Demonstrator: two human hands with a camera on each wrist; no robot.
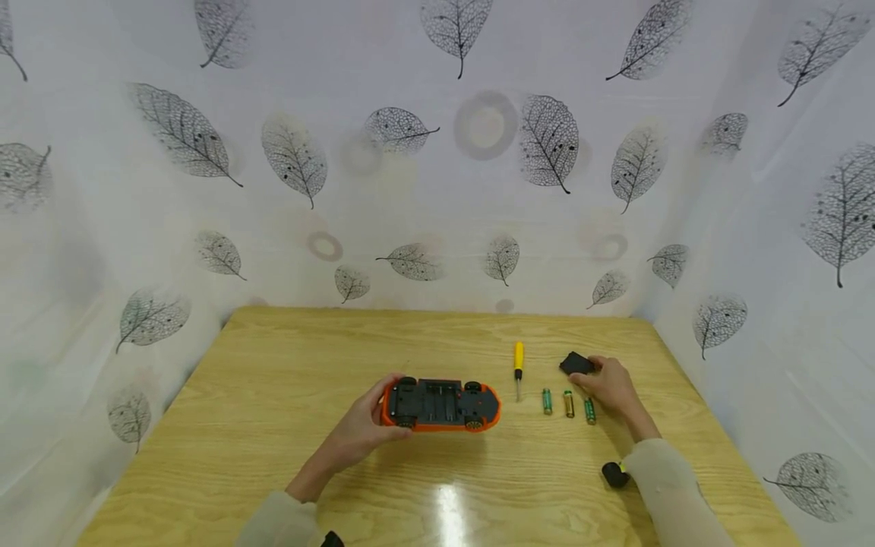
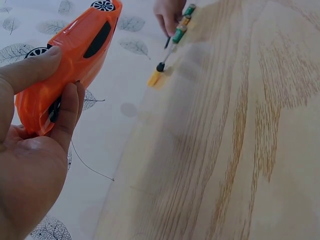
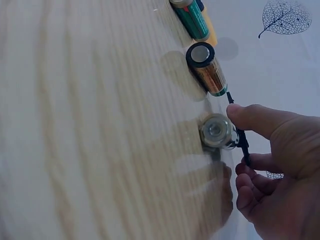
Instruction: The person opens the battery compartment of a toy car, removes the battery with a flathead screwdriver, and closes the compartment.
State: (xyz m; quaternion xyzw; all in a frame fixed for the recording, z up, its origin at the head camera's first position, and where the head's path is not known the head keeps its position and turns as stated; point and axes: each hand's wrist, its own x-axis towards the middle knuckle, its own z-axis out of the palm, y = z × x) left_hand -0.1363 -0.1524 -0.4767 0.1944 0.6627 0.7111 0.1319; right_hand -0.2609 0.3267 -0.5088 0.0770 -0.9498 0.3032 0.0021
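My left hand point(image 1: 361, 430) grips an orange toy car point(image 1: 488, 418) by its rear end, above the table and turned underside up. The black underside shows an uncovered battery compartment point(image 1: 440, 403). In the left wrist view, the thumb lies on one side of the orange body point(image 2: 75, 55) and the fingers curl round the other. Over to the right, my right hand point(image 1: 615, 389) pinches a flat black battery cover point(image 1: 576, 363) between thumb and fingers. Seen edge-on in the right wrist view, the cover point(image 3: 243, 142) is a thin dark strip behind the nearest battery point(image 3: 216, 131).
Three batteries, a left one point(image 1: 547, 401), a middle one point(image 1: 569, 404) and a right one point(image 1: 590, 411), stand in a row before my right hand. A yellow-handled screwdriver point(image 1: 519, 358) lies left of them. Leaf-printed white sheeting point(image 1: 410, 190) encloses the wooden table point(image 1: 273, 380).
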